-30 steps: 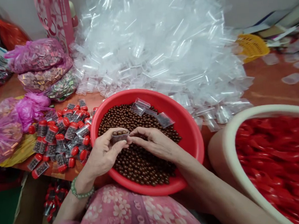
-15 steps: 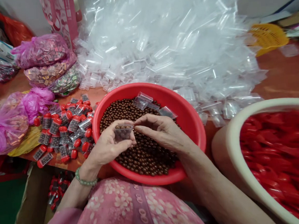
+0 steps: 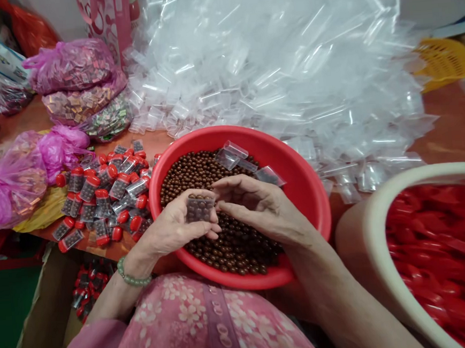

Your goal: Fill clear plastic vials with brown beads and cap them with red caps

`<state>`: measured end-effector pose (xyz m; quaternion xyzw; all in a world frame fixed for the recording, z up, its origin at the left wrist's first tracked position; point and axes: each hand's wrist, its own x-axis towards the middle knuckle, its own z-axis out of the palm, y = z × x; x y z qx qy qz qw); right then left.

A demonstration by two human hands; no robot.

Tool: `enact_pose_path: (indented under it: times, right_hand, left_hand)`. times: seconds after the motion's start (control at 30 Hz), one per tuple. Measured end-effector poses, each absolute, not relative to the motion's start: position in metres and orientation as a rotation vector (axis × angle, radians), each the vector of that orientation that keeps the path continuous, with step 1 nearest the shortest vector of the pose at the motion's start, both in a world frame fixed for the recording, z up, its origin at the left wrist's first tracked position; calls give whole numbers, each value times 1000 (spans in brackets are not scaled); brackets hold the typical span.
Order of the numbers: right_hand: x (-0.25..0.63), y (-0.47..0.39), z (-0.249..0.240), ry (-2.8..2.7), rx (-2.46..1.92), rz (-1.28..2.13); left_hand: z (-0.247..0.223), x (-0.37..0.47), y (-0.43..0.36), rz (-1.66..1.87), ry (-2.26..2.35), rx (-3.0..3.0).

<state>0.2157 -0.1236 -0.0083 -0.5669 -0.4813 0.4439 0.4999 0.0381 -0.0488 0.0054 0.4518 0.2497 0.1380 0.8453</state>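
My left hand [image 3: 175,221] is closed round a small clear plastic box [image 3: 199,209] packed with round brown balls, its top end tilted away from me. Beside that box, my right hand [image 3: 259,206] is curved with its thumb and fingers apart, and I see nothing between them. Both hands are over a red basin [image 3: 306,184] holding a heap of shiny brown balls [image 3: 234,251]. On the balls at the basin's far side lie a few clear plastic boxes [image 3: 231,155].
Filled boxes with red caps [image 3: 101,197] are heaped left of the basin. Behind it rises a large pile of clear plastic boxes [image 3: 268,69]. A cream tub [image 3: 361,228] of red plastic caps [image 3: 444,254] stands at right. Pink bags [image 3: 73,68] and a cardboard box [image 3: 38,318] are at left.
My right thumb and fingers have spread and drawn slightly back from the box. My left hand has tilted it, showing more of the balls inside. The view has shifted a little.
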Motion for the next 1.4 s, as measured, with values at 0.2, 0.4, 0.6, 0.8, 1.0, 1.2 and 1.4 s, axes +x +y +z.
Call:
enact_pose_path:
  times: [0.2,0.4,0.6,0.8,1.0,1.2,1.4]
  right_hand:
    - [215,-126,-8,-1209,-1404,1076]
    - [217,-129,-11,-1186,-1382,1033]
    - [229,-125,8,-1461,-1305,925]
    - [227,-109,20,-1759,-1234,1140]
    - [223,-103,14,-1747,-1205,1194]
    - [223,-101,14,-1747,-1215,1187]
    - [225,-101,12,-1730,-1252,1232]
  left_hand:
    - [-7,41,-49,316,475,868]
    - [-11,42,-47,319,457,798]
    - [-10,36,-49,248,458,853]
    - [-14,34,-53,178,435,992]
    - [-17,35,-52,128,434,1022]
    - [-19,37,-49,118,416,1010]
    - [-19,39,-49,97,409,999]
